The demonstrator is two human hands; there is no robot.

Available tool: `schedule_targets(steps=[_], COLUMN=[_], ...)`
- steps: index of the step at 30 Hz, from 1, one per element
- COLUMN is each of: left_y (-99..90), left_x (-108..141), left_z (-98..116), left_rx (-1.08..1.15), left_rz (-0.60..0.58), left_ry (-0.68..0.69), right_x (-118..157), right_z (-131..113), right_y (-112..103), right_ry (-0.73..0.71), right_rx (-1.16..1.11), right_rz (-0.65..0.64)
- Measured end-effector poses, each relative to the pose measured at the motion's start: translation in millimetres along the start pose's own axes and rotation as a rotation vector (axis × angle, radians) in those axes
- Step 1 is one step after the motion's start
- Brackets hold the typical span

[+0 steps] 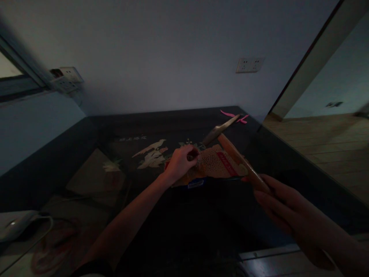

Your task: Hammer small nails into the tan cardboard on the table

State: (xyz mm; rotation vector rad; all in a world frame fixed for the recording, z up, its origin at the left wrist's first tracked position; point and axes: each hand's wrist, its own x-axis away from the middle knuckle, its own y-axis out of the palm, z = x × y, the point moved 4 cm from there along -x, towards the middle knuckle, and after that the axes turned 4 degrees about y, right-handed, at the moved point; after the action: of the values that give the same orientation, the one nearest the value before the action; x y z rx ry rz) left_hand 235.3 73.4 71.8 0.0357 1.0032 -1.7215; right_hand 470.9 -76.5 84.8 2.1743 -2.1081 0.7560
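Note:
My right hand [276,196] is wrapped round the lower end of a long wooden handle [236,154], which slants up and left. At its upper end lies a dark, angled head with a pale brown tip [220,129], hammer-like in shape. Below the head, an orange and brown patterned package [213,161] with a red band and a blue edge lies flat on the dark table [161,123]. My left hand [184,159] rests over the package's left part, thumb and fingers curled together; what they pinch, if anything, is too small to tell.
Pink strips [243,119] lie at the table's far right corner. A white device [17,223] with a cable is at the lower left. The wall behind carries a socket plate [250,65]. Wooden floor [323,142] shows beyond the table's right edge.

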Motion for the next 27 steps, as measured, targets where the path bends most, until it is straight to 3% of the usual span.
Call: schedule_targets(steps=[13,23,27], left_y=[2.4,3.1,3.5], left_x=[0.3,2.7,3.2], left_z=[-0.2,-5.8,-9.1], left_rx=[-0.015,0.016,0.034], left_rz=[0.007,-0.009,-0.008], left_ry=[0.059,-0.004,-0.048], right_x=[-0.5,-2.7,-6.1], right_z=[-7.1,-32.7,-41.4], right_y=[-2.7,-7.4,-1.5], right_ry=[-0.020,-0.072,-0.176], right_rx=[0.077,0.162,0.262], right_rz=[-0.001,-0.004,0.013])
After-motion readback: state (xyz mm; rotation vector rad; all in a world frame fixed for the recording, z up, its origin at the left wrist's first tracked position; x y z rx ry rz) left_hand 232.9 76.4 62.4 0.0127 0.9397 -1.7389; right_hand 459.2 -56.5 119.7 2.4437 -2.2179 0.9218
